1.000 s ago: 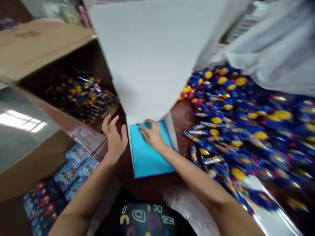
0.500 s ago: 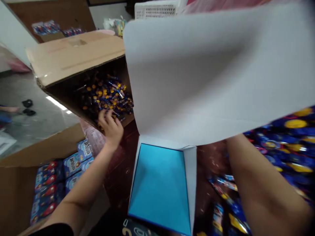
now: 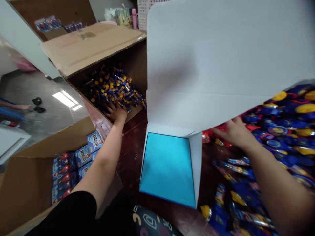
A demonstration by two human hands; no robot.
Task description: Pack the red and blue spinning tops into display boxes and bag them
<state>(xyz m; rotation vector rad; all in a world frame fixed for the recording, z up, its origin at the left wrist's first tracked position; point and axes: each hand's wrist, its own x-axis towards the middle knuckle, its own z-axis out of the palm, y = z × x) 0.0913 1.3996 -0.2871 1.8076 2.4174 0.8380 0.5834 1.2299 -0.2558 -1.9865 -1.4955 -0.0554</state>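
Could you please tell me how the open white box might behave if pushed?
The white box would probably feel light, as its side wall looks thin. Its large raised lid would likely wobble at the fold, and the box may slide on the shiny dark red surface.

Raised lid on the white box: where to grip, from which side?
Pinch the lid at its rounded upper left corner, probably best coming from the left. The lid stands up as a broad, thin panel and that corner is free, while its lower end joins the white box.
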